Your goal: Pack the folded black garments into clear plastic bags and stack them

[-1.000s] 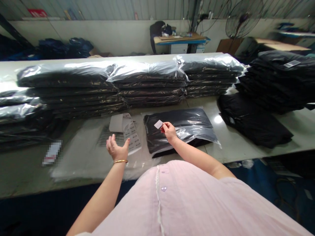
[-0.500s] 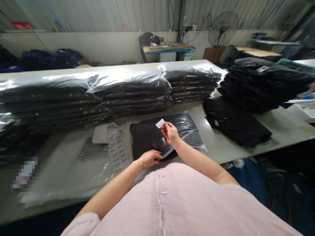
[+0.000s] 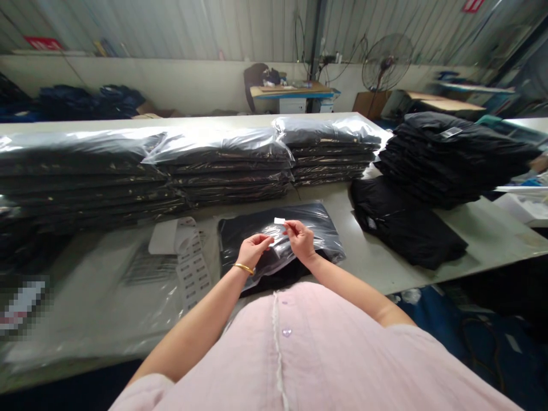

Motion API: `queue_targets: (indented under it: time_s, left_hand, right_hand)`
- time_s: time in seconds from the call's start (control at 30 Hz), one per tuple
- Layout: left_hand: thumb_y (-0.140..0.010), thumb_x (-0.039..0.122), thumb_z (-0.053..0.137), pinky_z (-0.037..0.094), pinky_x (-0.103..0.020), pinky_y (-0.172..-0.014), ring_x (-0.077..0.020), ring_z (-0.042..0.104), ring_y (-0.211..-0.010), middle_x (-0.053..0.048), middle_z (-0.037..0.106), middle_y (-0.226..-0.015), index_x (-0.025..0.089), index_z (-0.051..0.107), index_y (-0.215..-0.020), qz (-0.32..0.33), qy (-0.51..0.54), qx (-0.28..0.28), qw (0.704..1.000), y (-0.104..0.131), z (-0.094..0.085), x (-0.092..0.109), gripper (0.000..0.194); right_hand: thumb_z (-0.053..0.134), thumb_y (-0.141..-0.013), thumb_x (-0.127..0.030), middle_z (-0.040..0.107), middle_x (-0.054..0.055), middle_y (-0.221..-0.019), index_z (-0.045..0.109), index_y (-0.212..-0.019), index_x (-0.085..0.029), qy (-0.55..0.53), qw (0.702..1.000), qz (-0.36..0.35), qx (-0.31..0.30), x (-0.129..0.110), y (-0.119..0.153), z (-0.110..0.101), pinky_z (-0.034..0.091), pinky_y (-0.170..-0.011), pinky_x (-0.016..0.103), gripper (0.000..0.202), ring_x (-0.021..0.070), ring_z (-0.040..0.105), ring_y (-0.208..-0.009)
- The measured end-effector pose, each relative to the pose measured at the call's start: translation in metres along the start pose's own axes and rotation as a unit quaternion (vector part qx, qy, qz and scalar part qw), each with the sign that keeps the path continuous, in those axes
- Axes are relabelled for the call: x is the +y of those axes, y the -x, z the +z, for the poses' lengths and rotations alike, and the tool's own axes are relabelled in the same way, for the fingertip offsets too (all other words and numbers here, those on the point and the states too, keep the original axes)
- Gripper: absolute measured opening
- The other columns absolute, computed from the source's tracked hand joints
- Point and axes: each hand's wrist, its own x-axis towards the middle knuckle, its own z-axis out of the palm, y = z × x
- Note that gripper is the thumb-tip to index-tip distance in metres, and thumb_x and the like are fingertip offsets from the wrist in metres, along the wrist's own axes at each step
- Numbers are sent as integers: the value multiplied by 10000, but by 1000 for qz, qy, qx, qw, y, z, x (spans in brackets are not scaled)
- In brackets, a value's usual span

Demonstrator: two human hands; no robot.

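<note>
in the right hand (image 3: 301, 240), small white label (image 3: 279, 221), glossy black package (image 3: 322, 224) below

Your shirt (image 3: 325, 354) is pale pink, your bracelet (image 3: 244, 268) gold, your label (image 3: 279, 221) white. You see a sticker sheet (image 3: 193, 274) patterned with dark blocks on white, a black bagged garment (image 3: 240, 231) and a pale grey-green bench (image 3: 372, 265).

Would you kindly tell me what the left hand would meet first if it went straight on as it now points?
The left hand would probably meet the right hand, which pinches a small white label, though their relative depth is hard to judge.
</note>
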Motion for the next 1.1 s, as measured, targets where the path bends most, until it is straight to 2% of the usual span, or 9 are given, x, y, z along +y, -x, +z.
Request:
queue_targets:
  time_s: [0.17, 0.3, 0.43, 0.53, 0.67, 0.77, 0.9, 1.0, 1.1]
  left_hand:
    - [-666, 613, 693, 314, -209, -404, -66, 444, -411, -15, 669, -638, 155, 722, -745, 27, -58, 90, 994, 0, 11, 15, 466]
    - [-666, 583, 696, 312, -205, -385, -54, 421, -404, -22, 680, -687, 145, 711, -739, 2, -8, 91, 996, -3, 16, 20, 444]
    - [-621, 443, 747, 338, -199, -412, -61, 436, -415, 24, 597, -568, 148, 677, -715, -9, 20, 95, 995, -11, 15, 16, 318]
    - [-653, 399, 705, 335, -200, -425, -67, 437, -411, 47, 554, -524, 161, 660, -707, 6, -16, 103, 995, -17, 9, 8, 248]
    - [-684, 383, 660, 338, -212, -455, -80, 457, -437, 42, 578, -547, 174, 677, -723, 39, -121, 94, 987, -24, -2, -1, 213]
    - [-699, 401, 646, 349, -216, -482, -90, 468, -477, 28, 598, -572, 175, 692, -738, 71, -174, 69, 980, -26, -7, -4, 234]
    - [-693, 359, 645, 359, -217, -504, -95, 474, -504, 19, 620, -596, 180, 718, -764, 102, -210, 20, 972, -28, -12, -3, 206]
    - [-688, 315, 645, 382, -222, -525, -108, 509, -533, 3, 653, -635, 196, 745, -793, 117, -229, 0, 966, -36, -14, 2, 188]
    - [-720, 328, 647, 452, -243, -608, -143, 597, -641, -25, 707, -752, 209, 750, -842, 127, -252, 9, 959, -55, -7, 9, 199]
  right_hand:
    - [539, -911, -418, 740, 10, -906, 688, -1016, -273, 76, 995, -61, -28, 0, -2, 0, 537, -742, 299, 233, 192, 708, -788]
    - [509, -929, -380, 735, 16, -1042, 693, -1049, -282, 132, 984, -110, -45, 0, 0, 1, 522, -844, 318, 240, 202, 695, -922]
    - [512, -921, -362, 716, 23, -1114, 699, -1028, -276, 171, 973, -133, -82, 3, 4, 0, 499, -894, 327, 231, 208, 675, -981]
    - [544, -897, -391, 727, 24, -1048, 690, -1018, -265, 161, 978, -101, -84, 2, 8, 0, 516, -815, 306, 227, 180, 679, -822]
    - [558, -876, -421, 710, 10, -871, 661, -1031, -246, 132, 991, -13, -21, 0, 3, 0, 513, -690, 281, 255, 150, 623, -658]
    - [613, -825, -429, 692, 5, -861, 660, -1002, -238, 115, 992, 24, -47, 3, -7, -1, 503, -654, 270, 265, 144, 607, -649]
    - [635, -782, -416, 672, -3, -786, 657, -805, -222, 81, 991, 64, -90, 8, -16, -5, 482, -618, 262, 197, 140, 586, -628]
    - [639, -762, -434, 616, -22, -657, 623, -728, -215, 2, 992, 92, -81, 6, -13, -8, 459, -585, 255, 223, 138, 558, -589]
    - [639, -748, -442, 593, -32, -634, 590, -723, -214, -87, 988, 114, -51, 6, -2, -12, 466, -616, 255, 234, 138, 567, -612]
